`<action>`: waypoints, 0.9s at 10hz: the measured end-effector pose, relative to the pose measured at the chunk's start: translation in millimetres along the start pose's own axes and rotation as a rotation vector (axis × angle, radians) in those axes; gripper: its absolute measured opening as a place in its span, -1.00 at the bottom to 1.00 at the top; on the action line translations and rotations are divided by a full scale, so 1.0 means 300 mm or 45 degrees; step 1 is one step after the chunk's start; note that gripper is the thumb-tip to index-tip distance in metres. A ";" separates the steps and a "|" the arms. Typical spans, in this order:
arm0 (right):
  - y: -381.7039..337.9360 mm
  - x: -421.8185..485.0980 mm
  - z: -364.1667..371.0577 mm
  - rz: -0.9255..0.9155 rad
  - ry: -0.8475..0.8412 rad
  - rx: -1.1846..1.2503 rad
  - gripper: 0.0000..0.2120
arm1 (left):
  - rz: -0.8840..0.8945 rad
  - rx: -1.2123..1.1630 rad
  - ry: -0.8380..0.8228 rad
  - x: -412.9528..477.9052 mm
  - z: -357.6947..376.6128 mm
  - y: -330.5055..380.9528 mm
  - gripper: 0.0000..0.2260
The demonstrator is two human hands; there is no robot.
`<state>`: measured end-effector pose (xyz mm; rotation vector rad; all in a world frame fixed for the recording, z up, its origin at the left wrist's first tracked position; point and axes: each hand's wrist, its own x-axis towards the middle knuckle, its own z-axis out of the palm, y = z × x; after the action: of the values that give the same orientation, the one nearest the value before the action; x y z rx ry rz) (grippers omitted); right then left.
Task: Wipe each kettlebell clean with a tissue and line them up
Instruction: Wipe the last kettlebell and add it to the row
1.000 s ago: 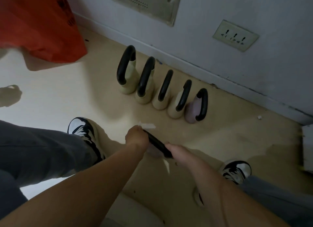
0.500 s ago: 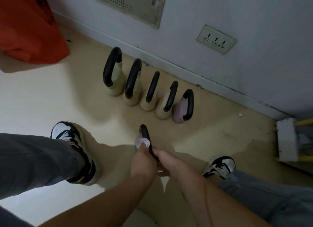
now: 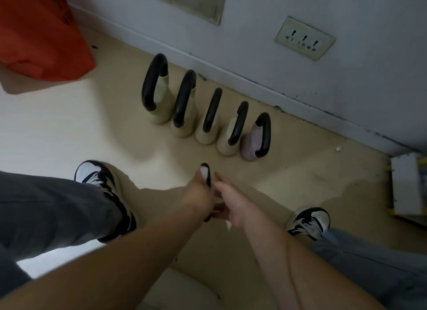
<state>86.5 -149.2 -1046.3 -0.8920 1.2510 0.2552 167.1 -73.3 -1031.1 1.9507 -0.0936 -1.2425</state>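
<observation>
The five kettlebells (image 3: 205, 134) stood in a row along the wall (image 3: 360, 16), so the held kettlebell (image 3: 209, 181) was kept just short of them. The left hand (image 3: 198, 194) wrapped its handle with the tissue (image 3: 204, 171) pressed on (wiping, I judged). The right hand (image 3: 231, 203) steadied it, its grip hidden. A second earlier the handle had slanted across, and the hands had since closed together.

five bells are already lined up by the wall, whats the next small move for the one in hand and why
Probably draw the tissue down the black handle of the held kettlebell: the left hand pinches it at the handle's top end, so the rest likely awaits wiping. The free spot beside the purple kettlebell comes after.
</observation>
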 end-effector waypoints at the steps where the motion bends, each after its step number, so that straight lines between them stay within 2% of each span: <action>1: -0.038 -0.004 0.010 0.035 -0.105 -0.045 -0.69 | -0.020 0.095 0.115 -0.162 0.057 -0.149 -0.58; 2: -0.031 0.006 0.007 0.028 -0.106 -0.074 -0.61 | 0.008 -0.084 0.219 -0.159 0.119 -0.188 -0.64; 3: -0.018 0.007 0.021 -0.006 -0.098 -0.122 -0.60 | -0.104 0.000 0.394 -0.042 0.112 -0.044 -0.56; 4: -0.001 0.018 0.026 0.017 -0.072 -0.098 -0.46 | 0.038 -0.183 0.061 0.061 -0.007 0.108 -0.69; 5: -0.015 0.018 0.016 0.069 -0.069 -0.077 -0.39 | 0.153 -0.134 -0.031 -0.028 -0.006 0.021 -0.72; 6: -0.038 0.029 0.001 0.132 -0.111 -0.073 -0.29 | 0.202 0.185 0.159 -0.162 0.068 -0.132 -0.45; 7: -0.048 0.040 -0.014 0.162 -0.133 -0.077 -0.31 | 0.136 0.281 0.257 -0.165 0.102 -0.155 -0.50; 8: -0.032 0.069 -0.007 0.136 -0.152 -0.148 -0.34 | 0.148 -0.007 0.220 -0.064 0.085 -0.054 -0.66; 9: -0.004 0.082 0.014 0.092 -0.091 -0.146 -0.32 | 0.277 0.087 0.056 0.137 0.000 0.033 -0.68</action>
<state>98.5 -154.1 -1067.5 -0.9282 1.2126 0.4166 191.6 -98.5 -1054.4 1.9668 -0.3214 -1.0650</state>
